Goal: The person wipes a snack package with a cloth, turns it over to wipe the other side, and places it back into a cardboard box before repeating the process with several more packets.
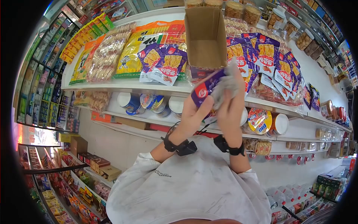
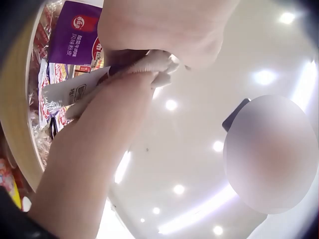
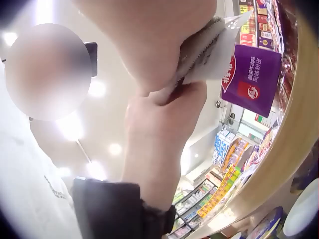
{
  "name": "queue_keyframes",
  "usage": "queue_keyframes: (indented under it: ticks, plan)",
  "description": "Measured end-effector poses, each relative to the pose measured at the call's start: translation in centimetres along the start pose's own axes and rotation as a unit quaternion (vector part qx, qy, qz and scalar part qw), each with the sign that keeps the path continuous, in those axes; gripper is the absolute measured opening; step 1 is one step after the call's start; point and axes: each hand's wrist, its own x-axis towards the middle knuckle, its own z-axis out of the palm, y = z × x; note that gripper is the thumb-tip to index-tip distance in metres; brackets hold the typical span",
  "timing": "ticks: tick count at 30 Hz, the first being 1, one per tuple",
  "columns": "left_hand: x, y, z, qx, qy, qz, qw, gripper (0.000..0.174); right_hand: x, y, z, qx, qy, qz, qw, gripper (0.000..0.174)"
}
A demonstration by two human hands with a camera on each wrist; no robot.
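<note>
In the head view, my left hand (image 1: 194, 117) grips a purple packet (image 1: 204, 89), its thumb over the lower part. My right hand (image 1: 230, 117), close beside it, holds blurred silver-white packets or wrapping (image 1: 227, 87); how many cannot be told. The left wrist view shows the left hand (image 2: 164, 30) above the other hand's forearm, with the purple packet (image 2: 75, 37) and a pale packet edge (image 2: 72, 92) by the fingers. From the right wrist, the right hand (image 3: 149, 40) meets the left hand (image 3: 162, 112), and the purple packet (image 3: 253, 77) sticks out beyond them.
Behind the hands, an open cardboard box (image 1: 206, 41) stands on the white shelf (image 1: 149, 88). Purple snack packets (image 1: 266, 54) lie right of it, two more (image 1: 169, 65) left, over a large yellow bag (image 1: 130, 56). Tubs (image 1: 260, 121) line the lower shelf; jars (image 1: 276, 18) stand behind.
</note>
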Motion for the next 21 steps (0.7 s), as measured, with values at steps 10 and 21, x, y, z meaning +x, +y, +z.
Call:
queue_keyframes:
  ticks: [10, 21]
  plan:
    - [1.1, 1.3, 0.4, 0.177, 0.099, 0.157, 0.967, 0.042, -2.7, -0.5, -2.7, 0.184, -0.143, 0.273, 0.933, 0.033]
    - [1.1, 1.4, -0.2, 0.026, 0.182, -0.011, 0.983, 0.038, -3.0, -0.9, -2.6, 0.278, -0.132, 0.294, 0.905, 0.037]
